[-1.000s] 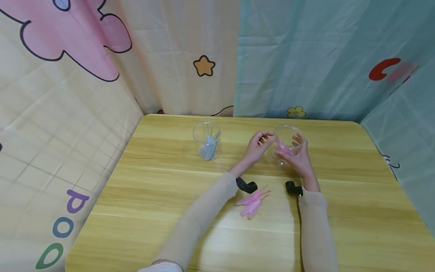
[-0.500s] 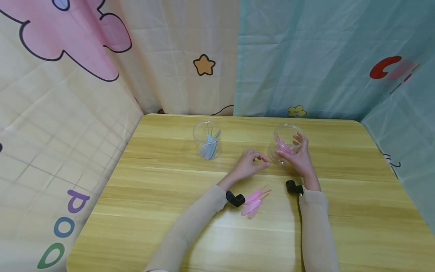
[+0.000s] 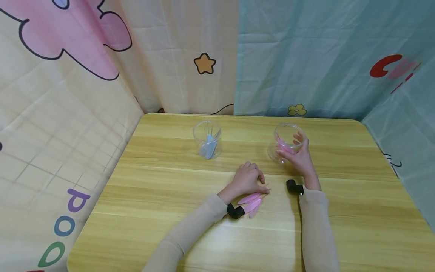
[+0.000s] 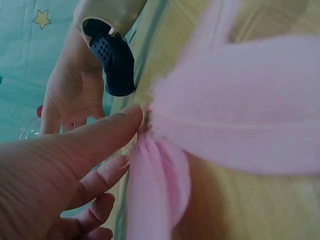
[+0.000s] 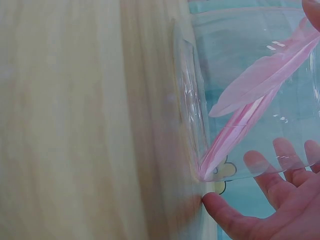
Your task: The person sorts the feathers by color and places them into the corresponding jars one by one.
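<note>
Several pink feathers [image 3: 253, 206] lie fanned out on the wooden table. My left hand [image 3: 246, 179] is over their quill ends, thumb and forefinger parted. In the left wrist view, the thumb tip is right by the quills of these feathers [image 4: 240, 105]; contact is hard to judge. Farther back on the right, my right hand [image 3: 302, 158] grips a clear cup [image 3: 273, 151], thumb on the near side and fingers around the far side. Pink feathers [image 5: 257, 100] lean inside this upright cup in the right wrist view.
A second clear cup [image 3: 198, 142] with blue feathers [image 3: 209, 147] stands at the back, left of the middle. Printed curtains [image 3: 170, 75] hang behind the wooden table [image 3: 153, 189] and along its sides. Each wrist carries a black camera [image 3: 235, 211].
My left hand has moved away from the right cup, back and down toward the near feathers, and its fingers have lowered over their quills. The right hand stays on the cup.
</note>
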Demonstrator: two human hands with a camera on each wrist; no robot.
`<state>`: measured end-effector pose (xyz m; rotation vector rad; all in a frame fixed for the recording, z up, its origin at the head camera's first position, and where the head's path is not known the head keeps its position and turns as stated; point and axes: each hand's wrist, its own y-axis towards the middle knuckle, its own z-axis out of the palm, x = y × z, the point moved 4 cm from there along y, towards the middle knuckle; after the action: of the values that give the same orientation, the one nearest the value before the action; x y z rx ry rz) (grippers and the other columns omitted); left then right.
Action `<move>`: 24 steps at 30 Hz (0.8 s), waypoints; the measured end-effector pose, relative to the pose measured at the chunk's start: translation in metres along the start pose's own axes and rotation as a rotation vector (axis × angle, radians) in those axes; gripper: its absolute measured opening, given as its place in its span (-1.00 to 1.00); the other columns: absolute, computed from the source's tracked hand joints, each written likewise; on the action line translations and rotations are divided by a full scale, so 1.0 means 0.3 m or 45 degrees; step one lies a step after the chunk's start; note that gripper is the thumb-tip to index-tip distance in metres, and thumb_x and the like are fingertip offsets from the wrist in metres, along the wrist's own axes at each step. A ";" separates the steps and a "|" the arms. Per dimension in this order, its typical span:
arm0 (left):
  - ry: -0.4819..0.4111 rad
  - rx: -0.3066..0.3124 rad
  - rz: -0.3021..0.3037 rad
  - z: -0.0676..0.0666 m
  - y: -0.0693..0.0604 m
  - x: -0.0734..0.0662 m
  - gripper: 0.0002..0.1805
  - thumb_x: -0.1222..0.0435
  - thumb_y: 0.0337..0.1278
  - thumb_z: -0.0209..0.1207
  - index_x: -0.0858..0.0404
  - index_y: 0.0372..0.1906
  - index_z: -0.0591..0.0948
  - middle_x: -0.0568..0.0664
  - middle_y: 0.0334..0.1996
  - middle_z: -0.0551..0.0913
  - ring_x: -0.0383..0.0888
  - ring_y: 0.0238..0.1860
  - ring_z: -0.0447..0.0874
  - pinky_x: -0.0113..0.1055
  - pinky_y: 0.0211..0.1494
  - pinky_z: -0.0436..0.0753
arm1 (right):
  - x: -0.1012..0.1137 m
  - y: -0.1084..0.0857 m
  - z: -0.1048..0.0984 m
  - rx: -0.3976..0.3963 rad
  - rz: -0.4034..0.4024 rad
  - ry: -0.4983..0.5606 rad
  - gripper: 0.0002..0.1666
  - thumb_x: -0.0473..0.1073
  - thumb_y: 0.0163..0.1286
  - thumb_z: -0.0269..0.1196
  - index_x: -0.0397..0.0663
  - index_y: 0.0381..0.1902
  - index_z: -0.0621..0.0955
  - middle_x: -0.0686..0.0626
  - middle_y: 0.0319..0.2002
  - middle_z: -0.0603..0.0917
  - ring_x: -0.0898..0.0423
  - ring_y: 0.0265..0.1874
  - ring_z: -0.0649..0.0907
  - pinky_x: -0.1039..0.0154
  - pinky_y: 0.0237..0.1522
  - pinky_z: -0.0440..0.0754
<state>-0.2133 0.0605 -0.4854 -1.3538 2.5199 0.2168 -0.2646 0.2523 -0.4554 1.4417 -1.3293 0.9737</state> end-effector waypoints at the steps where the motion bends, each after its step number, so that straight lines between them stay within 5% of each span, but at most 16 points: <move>1: 0.009 -0.002 -0.004 0.002 0.000 -0.002 -0.67 -0.30 -0.26 0.32 -0.21 -0.51 0.65 -0.29 -0.33 0.46 -0.26 -0.26 0.29 -0.43 -0.20 0.28 | 0.000 0.000 0.000 -0.002 0.002 -0.002 0.20 -0.26 0.09 0.44 -0.16 0.43 -0.13 -0.31 0.38 0.01 -0.30 0.32 0.07 -0.27 0.26 0.08; 10: -0.044 0.038 -0.077 0.009 -0.005 -0.011 -0.76 -0.19 -0.15 0.34 -0.23 -0.64 0.63 -0.35 -0.42 0.46 -0.27 -0.28 0.30 -0.43 -0.20 0.30 | -0.073 0.025 -0.004 -0.034 -0.006 -0.045 0.20 -0.08 0.07 0.48 0.15 0.44 -0.08 -0.18 0.39 0.05 -0.19 0.33 0.11 -0.21 0.27 0.10; 24: -0.293 0.039 -0.060 -0.021 -0.010 0.019 -0.79 -0.06 0.02 0.31 -0.15 -0.62 0.66 -0.44 -0.61 0.49 -0.29 -0.42 0.36 -0.44 -0.30 0.31 | -0.066 0.015 -0.001 -0.023 0.011 -0.045 0.19 -0.09 0.12 0.45 0.17 0.45 -0.11 -0.18 0.41 0.02 -0.20 0.34 0.09 -0.24 0.27 0.07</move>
<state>-0.2148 0.0527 -0.4813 -1.2950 2.2903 0.3047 -0.2711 0.2578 -0.4738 1.4467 -1.3679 0.9439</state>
